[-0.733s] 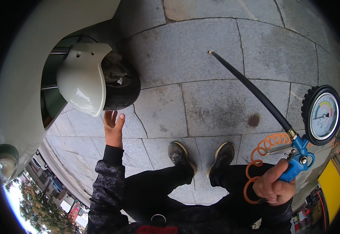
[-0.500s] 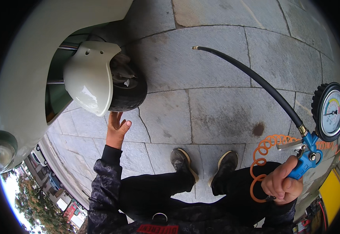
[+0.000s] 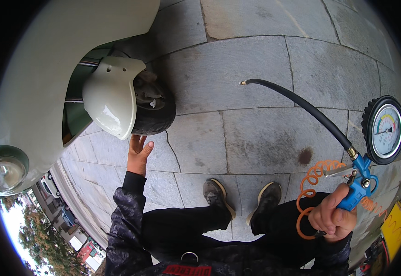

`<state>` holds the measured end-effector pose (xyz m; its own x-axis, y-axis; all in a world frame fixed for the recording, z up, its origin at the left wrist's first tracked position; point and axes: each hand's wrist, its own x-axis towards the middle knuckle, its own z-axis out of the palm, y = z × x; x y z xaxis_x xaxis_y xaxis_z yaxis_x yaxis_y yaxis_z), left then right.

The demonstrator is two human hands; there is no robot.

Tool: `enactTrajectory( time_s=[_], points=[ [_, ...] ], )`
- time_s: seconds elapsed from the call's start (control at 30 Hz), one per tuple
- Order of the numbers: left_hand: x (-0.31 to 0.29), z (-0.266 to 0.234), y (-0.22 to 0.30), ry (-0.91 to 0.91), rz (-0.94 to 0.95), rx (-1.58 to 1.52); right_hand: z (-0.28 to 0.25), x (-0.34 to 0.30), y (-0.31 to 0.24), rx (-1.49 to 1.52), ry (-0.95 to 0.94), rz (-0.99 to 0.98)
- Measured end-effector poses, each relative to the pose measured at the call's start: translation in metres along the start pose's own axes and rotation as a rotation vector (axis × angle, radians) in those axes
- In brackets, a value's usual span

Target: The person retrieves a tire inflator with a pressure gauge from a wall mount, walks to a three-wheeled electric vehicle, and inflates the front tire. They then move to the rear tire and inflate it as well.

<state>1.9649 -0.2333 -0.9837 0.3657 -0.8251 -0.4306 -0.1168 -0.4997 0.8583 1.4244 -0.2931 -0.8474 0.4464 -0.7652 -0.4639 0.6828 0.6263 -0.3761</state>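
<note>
A round clear-glass headlamp (image 3: 9,170) is sitting in the glossy cream vehicle body (image 3: 39,83) at the far left. To its right, a rounded cream mudguard (image 3: 111,99) is covering part of a black rubber tyre (image 3: 157,117). The left hand (image 3: 138,156) is reaching up to their lower edge, its thumb spreading away and its fingers extending, not gripping; the fingertips are partly hiding, so contact is impossible to tell. Two dark shoes (image 3: 216,195) are standing on grey stone slabs (image 3: 274,138). A curving black rubber hose (image 3: 301,101) is pointing its brass tip (image 3: 243,83) leftward, well apart from the tyre. An orange coiled hose (image 3: 308,191) is looping beside the right hand (image 3: 331,218), whose fingers are wrapping around a blue pistol-shaped inflator (image 3: 359,186). Above the inflator, a round black-rimmed gauge (image 3: 386,130) is facing upward. A flat yellow panel (image 3: 396,225) is showing farther right.
</note>
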Motion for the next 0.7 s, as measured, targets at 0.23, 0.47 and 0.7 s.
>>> enactTrajectory(
  time_s=[0.23,0.47,0.7],
  points=[
    [0.001,0.004,0.006,0.044,-0.047,-0.059,-0.002,-0.004,-0.002,0.023,0.006,0.005],
    [0.007,0.014,0.018,0.16,-0.131,-0.046,-0.001,-0.004,-0.002,0.004,-0.003,0.007],
    [0.019,0.035,0.023,0.323,-0.105,-0.038,-0.004,-0.002,-0.006,0.0,0.011,0.006]
  ],
)
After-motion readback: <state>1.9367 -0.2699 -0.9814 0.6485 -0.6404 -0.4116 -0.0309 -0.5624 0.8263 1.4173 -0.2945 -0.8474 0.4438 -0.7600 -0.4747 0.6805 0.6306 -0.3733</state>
